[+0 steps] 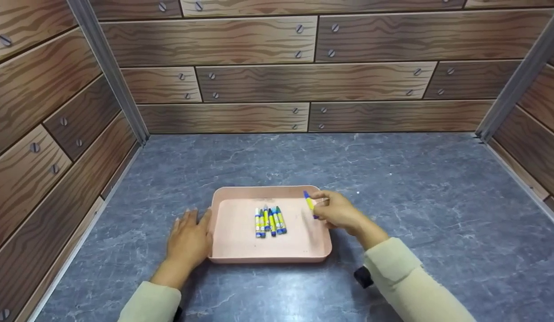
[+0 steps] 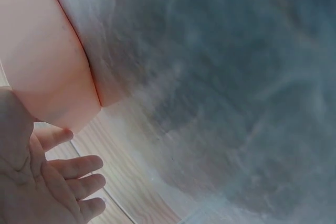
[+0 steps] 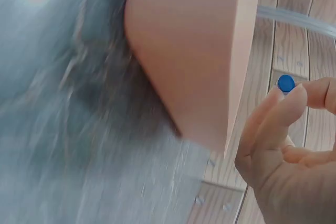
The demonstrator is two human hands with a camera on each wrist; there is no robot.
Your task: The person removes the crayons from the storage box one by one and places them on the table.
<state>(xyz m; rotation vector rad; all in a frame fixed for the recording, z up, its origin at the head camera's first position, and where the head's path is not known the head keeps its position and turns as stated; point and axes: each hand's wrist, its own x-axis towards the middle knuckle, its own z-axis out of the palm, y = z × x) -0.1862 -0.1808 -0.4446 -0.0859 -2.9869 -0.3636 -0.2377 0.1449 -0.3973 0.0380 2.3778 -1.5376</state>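
Observation:
A pink tray (image 1: 232, 248) lies on the grey-blue tabletop, and its outer wall shows in both wrist views. Several crayons (image 1: 271, 222) in yellow and blue wrappers sit side by side, roughly parallel, near its middle. Above the tray's right side, my right hand (image 1: 337, 212) pinches one crayon (image 1: 308, 200) between thumb and fingers. In the right wrist view only the round blue end (image 3: 286, 83) of that crayon shows. My left hand (image 1: 189, 239) rests at the tray's left wall, its fingers extended and the thumb along the rim.
Wood-patterned panels (image 1: 259, 82) stand behind the tabletop (image 1: 415, 188) and along its left and right sides. Grey metal corner strips (image 1: 111, 67) join them. A small black object (image 1: 363, 277) shows beside the right sleeve.

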